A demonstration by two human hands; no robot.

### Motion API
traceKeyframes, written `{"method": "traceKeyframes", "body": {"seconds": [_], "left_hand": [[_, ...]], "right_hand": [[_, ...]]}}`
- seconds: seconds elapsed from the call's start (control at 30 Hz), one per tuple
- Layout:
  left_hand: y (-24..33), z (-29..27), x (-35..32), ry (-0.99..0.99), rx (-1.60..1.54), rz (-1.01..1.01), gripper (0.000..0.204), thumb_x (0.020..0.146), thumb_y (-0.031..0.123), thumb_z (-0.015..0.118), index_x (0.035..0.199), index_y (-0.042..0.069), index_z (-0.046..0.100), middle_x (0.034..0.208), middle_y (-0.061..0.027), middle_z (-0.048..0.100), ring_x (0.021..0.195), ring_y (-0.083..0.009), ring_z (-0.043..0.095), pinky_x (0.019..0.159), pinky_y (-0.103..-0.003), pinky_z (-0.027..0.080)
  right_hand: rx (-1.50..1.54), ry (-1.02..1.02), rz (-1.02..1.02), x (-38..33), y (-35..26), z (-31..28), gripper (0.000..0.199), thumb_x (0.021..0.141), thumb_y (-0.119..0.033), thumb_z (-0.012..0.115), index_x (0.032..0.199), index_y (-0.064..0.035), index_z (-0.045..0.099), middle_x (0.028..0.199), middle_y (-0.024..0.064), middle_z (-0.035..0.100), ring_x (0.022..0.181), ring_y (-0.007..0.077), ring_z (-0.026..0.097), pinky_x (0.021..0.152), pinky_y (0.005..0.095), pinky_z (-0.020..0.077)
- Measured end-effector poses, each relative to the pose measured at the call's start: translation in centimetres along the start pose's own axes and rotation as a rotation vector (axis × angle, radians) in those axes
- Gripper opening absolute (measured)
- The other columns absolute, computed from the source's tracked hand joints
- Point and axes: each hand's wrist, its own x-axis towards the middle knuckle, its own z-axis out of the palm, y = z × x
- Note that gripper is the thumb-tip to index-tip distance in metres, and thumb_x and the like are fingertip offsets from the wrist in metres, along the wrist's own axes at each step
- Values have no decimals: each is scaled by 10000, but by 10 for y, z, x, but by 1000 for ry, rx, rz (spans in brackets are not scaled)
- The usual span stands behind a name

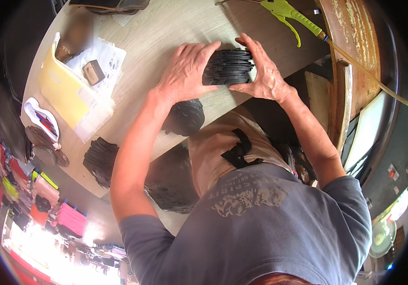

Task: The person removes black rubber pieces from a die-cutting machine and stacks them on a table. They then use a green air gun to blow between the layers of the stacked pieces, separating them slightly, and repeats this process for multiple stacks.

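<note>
Shirt [261, 223]: grey short-sleeved tee, nearest the lens, filling the lower middle.
Apron [223, 152]: beige, with a black tie knotted at the front, pressed against the table edge.
Left hand [185, 71]: fingers spread, clamped on the left end of the stack.
Right hand [263, 71]: clamped on the right end, thumb underneath.
Stack of thin black pieces [228, 66]: squeezed between both hands, resting on the table near its far side.
Table [166, 28]: pale wood-grain top, rounded edge.
Other black piles [100, 159]: at the near-left edge; another [185, 116] just below the left wrist.
Yellow folder [63, 92]: left side, papers and a small block on it.
Green-handled tool [287, 12]: far right of the top.
Room: colourful goods lower left, a fan lower right.
</note>
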Motion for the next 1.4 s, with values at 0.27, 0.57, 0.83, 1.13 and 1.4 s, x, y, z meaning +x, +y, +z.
{"method": "traceKeyframes", "body": {"seconds": [0.27,0.57,0.83,1.13,1.4], "left_hand": [[8,-1,-2,94,-21,-21,1021,647,238,935,1500,121,387,1324,-117,551,1264,-337,524,1156,-501,345],[0,5,-5,44,11,24,956,608,189,926,1429,126,441,1294,-99,549,1224,-323,531,1138,-502,359],[42,-28,6,64,106,7,1004,634,148,906,1492,98,385,1321,-105,551,1260,-346,511,1183,-546,310],[135,-97,-71,572,-439,-162,1298,705,499,924,1656,83,144,1682,-146,249,1517,-398,291,1239,-557,243],[218,-87,-93,927,-1202,-417,549,1124,493,254,1632,287,223,1692,-120,262,1554,-257,264,1290,-442,180]], "right_hand": [[80,113,-225,-6,6,9,1071,628,-138,921,1523,-10,347,1316,238,555,1214,433,560,1061,489,478],[-144,40,-241,3,4,10,1059,624,-221,945,1497,-10,383,1408,239,506,1309,436,511,1123,495,432],[-92,24,-324,7,-33,-14,790,646,-169,886,1331,19,541,1178,211,656,1093,399,642,964,474,523],[41,262,-684,-47,-122,-55,711,626,-241,813,1223,89,611,1202,254,655,1069,417,672,871,475,564],[257,432,-993,-68,-184,-40,319,809,-73,748,1056,102,649,1061,303,697,956,414,697,736,473,614]]}}
